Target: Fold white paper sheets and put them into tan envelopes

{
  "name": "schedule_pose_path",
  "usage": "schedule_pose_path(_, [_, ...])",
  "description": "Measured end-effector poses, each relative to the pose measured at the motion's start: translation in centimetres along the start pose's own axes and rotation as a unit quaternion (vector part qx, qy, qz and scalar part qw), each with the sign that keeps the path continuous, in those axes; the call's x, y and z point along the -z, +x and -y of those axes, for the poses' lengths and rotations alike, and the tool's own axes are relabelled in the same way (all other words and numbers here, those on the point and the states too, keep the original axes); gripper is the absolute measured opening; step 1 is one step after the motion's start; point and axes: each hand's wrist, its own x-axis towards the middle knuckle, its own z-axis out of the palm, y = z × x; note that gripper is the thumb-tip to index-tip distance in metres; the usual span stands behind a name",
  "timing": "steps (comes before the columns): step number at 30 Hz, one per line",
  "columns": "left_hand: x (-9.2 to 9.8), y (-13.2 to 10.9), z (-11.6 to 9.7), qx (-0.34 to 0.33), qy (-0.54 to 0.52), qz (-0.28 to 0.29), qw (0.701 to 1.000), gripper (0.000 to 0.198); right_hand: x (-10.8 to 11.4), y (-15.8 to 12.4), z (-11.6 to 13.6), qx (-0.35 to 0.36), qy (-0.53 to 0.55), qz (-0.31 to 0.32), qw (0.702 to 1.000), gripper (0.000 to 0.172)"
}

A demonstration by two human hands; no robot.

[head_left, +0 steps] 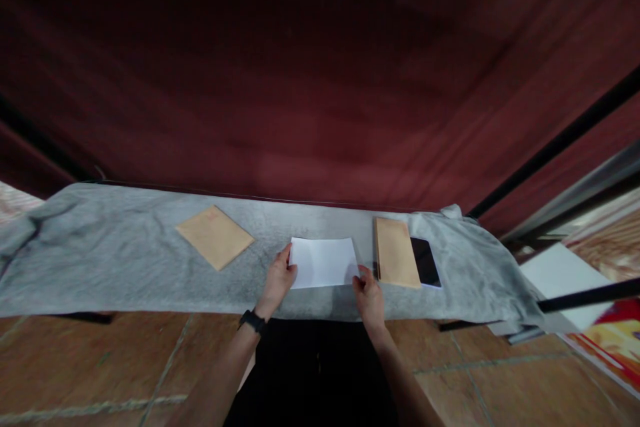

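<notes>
Holding the white paper (324, 263) with both hands, over the middle of the grey cloth (125, 253). Left hand (280, 275) grips the left edge: thumb on top, fingers partly hidden along the side. Right hand (369, 293) is curled at the near right corner, thumb over the paper, and looks pinched on it; can't tell how firm. Can't tell either if the paper is one sheet, folded or a small stack, or whether it rests flat on the cloth or sits slightly raised.

Layout: one tan envelope (215, 237) lies askew on the left, well apart from the left hand. Brown envelope pile (399, 252) is just right of the right hand, looks like more than one from the left edge. Dark tablet-like device (427, 261) pokes out from beside the pile, on its right, partly covered. Black wristband (254, 321) on the left wrist. Red fabric (320, 113) hangs beyond the far edge.

Step in hand, my read: two-handed handling of the paper, positioning or squaring it. Next move calls for even hold on both sides, edges level, no creasing, right knuckles kept off the pile.
</notes>
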Motion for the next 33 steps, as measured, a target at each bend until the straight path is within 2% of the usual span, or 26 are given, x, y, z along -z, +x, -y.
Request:
schedule_pose_path(3, [-0.5, -0.2, 0.5, 0.008, 0.009, -0.004, 1.0, 0.059, -0.1, 0.0, -0.2, 0.029, -0.056, 0.002, 0.998, 0.042])
schedule_pose_path(9, [-0.9, -0.7, 1.1, -0.019, 0.01, -0.03, 0.999, 0.055, -0.2, 0.2, -0.9, 0.075, -0.116, -0.012, 0.99, 0.039])
schedule_pose_path(15, [-1.5, -2.9, -1.0, -0.084, 0.146, -0.069, 0.983, 0.048, -0.4, -0.1, -0.2, 0.147, -0.17, -0.051, 0.973, 0.039])
schedule_pose_path(17, [-2.5, -4.2, -2.1, -0.144, 0.178, -0.043, 0.972, 0.049, -1.2, -0.3, 0.7, 0.172, -0.142, -0.026, 0.974, 0.042])
schedule_pose_path(19, [-3.8, -5.4, -2.9, -0.207, 0.205, 0.017, 0.956, 0.05, -2.3, -0.6, 1.8, 0.203, -0.105, 0.02, 0.973, 0.045])
schedule_pose_path(21, [-5.0, -6.2, -3.2, -0.234, 0.23, 0.062, 0.942, 0.054, -3.5, -1.0, 2.7, 0.237, -0.089, 0.064, 0.965, 0.047])
schedule_pose_path(24, [-6.1, -6.8, -3.0, -0.238, 0.261, 0.1, 0.93, 0.058, -4.7, -1.6, 3.1, 0.266, -0.126, 0.107, 0.95, 0.049])
schedule_pose_path(27, [-6.0, -6.8, -2.5, -0.235, 0.272, 0.098, 0.928, 0.059, -4.9, -2.0, 2.6, 0.27, -0.188, 0.108, 0.938, 0.05])
schedule_pose_path(33, [-4.7, -6.7, -1.3, -0.216, 0.281, 0.041, 0.934, 0.057, -3.9, -1.9, 1.0, 0.287, -0.254, 0.061, 0.922, 0.053])
